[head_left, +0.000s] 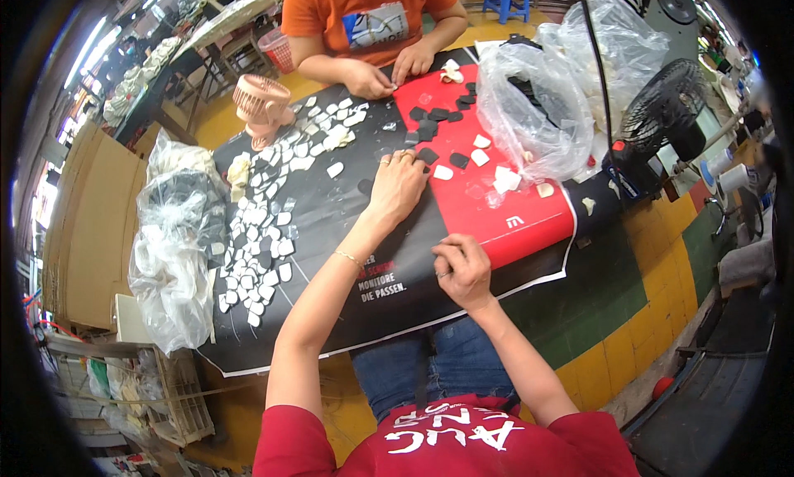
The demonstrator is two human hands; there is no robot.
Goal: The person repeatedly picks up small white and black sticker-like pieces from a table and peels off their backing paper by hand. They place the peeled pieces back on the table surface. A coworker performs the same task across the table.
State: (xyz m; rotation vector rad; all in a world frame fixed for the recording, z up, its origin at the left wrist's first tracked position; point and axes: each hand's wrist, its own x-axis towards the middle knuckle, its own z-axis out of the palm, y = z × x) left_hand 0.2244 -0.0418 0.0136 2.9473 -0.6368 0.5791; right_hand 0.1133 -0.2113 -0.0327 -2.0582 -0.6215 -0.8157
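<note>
My left hand (399, 184) reaches over the black part of the mat (331, 221), palm down and fingers extended. Its fingertips are beside a small black piece (428, 155), and whether they touch it is hard to tell. Nearer to me, my right hand (464, 270) hovers by the border of the red area, fingers curled and thumb pressed in. Anything inside it is hidden. Several more black pieces (427, 130) lie beyond my left hand. Pale, rounded pieces (443, 173) are scattered over the red area. Many white pieces (248, 262) spread across the left side.
Across the table a person in an orange shirt (372, 22) handles something small at the mat's edge. A pink fan (262, 109) stands far left, a black fan (666, 113) at right. Clear plastic bags (533, 105) bulge at the right; others (174, 254) hang at the left edge.
</note>
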